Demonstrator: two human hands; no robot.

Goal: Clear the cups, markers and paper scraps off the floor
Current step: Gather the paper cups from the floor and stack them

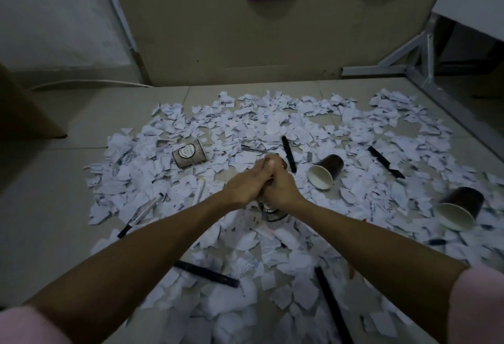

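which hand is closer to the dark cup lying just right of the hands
Right. The right hand is clasped with the left hand above the scraps, and sits on the side toward the dark cup. The left hand is a bit farther, beyond the right one.

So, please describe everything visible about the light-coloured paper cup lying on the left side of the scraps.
The light paper cup lies on its side among the paper scraps, left of the clasped hands. It looks like tan or grey card with a round dark-and-white printed label too small to read. Its wider end points upper right. Scraps touch it all round; neither hand does.
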